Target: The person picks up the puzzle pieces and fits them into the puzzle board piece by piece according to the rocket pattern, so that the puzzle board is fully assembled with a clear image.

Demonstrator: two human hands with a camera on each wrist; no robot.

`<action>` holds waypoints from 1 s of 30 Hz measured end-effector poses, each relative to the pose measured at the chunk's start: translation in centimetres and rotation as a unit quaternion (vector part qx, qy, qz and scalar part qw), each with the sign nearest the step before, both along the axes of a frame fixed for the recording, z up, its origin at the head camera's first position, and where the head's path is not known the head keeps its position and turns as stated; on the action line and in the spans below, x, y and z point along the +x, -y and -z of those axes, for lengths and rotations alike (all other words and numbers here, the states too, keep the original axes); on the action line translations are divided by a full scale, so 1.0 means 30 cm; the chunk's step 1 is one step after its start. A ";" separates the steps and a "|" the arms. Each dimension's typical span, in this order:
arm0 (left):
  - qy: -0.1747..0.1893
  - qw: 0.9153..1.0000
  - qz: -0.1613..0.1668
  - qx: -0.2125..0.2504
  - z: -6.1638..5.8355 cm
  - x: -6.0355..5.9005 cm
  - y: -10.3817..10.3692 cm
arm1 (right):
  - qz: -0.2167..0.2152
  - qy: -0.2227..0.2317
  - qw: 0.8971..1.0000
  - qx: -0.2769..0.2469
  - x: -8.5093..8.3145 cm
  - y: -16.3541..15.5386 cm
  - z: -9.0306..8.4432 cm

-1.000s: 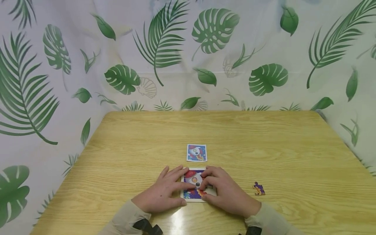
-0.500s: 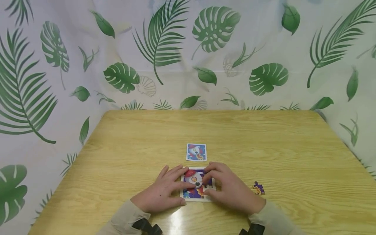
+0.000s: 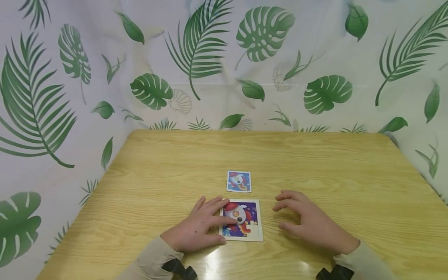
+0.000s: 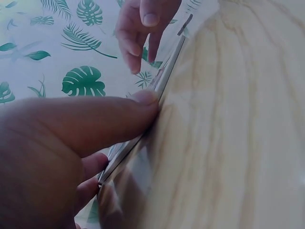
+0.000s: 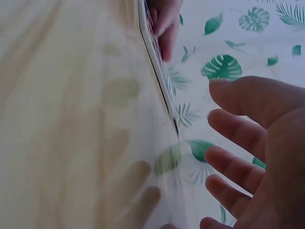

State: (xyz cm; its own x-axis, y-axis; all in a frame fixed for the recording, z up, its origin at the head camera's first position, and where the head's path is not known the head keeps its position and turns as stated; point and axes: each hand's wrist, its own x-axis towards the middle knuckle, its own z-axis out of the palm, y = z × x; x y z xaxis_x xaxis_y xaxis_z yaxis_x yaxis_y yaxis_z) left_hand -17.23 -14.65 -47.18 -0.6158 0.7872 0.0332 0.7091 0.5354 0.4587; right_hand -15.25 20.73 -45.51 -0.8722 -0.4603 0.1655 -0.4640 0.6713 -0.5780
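Observation:
A jigsaw puzzle board [image 3: 258,234] with a white border and a red-and-white rocket picture lies in the middle front of the table. Its lower right corner shows a bare gap. My left hand [image 3: 196,227] rests on the board's left side, fingers extended; one fingertip touches the picture. In the left wrist view the thumb [image 4: 114,119] lies along the board's edge. My right hand [image 3: 310,221] is to the right of the board, apart from it, with fingers loosely bent and nothing visible between them. The loose puzzle piece seen earlier is hidden by this hand in the head view.
Behind the board lies a small picture card [image 3: 239,181] with the same rocket design. The wood-grain table [image 3: 175,159] extends around both. A white cloth with green leaves [image 3: 217,105] hangs behind the table and at its sides. Black wrist straps [image 3: 180,269] sit on the sleeves.
My right hand has left the board and moved right, over where the loose purple-and-orange puzzle piece was visible. My left hand stays on the board. The head view has shifted slightly.

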 end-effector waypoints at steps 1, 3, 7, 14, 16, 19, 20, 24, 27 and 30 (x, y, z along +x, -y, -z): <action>0.000 1.000 0.000 0.000 0.000 0.000 0.001 | 0.002 0.002 1.000 0.003 0.003 -0.021 -0.001; 0.002 1.000 -0.001 0.000 -0.001 0.000 0.001 | 0.009 0.002 1.000 0.013 0.007 -0.063 -0.002; 0.004 1.000 -0.003 -0.005 -0.003 0.000 0.001 | 0.013 0.003 0.999 0.030 0.018 -0.142 -0.002; 0.013 1.000 -0.005 -0.005 -0.004 0.000 0.002 | 0.023 0.023 0.998 0.049 0.045 -0.243 0.003; 0.015 1.000 -0.005 -0.004 -0.006 -0.001 0.001 | 0.023 0.022 0.998 0.059 0.050 -0.264 0.008; 0.018 1.000 -0.005 -0.004 -0.007 0.000 0.000 | 0.014 0.017 0.998 0.065 0.057 -0.290 0.013; 0.018 1.000 -0.005 -0.005 -0.007 -0.001 0.000 | 0.011 0.014 0.998 0.067 0.059 -0.296 0.015; 0.017 1.000 -0.006 -0.007 -0.006 -0.001 0.002 | 0.004 0.003 0.998 0.065 0.058 -0.307 0.021; 0.016 1.000 -0.007 -0.008 -0.006 0.000 -0.001 | 0.003 0.001 0.998 0.061 0.060 -0.312 0.023; 0.018 1.000 -0.008 -0.008 -0.006 0.002 -0.002 | 0.003 0.000 0.998 0.059 0.062 -0.313 0.023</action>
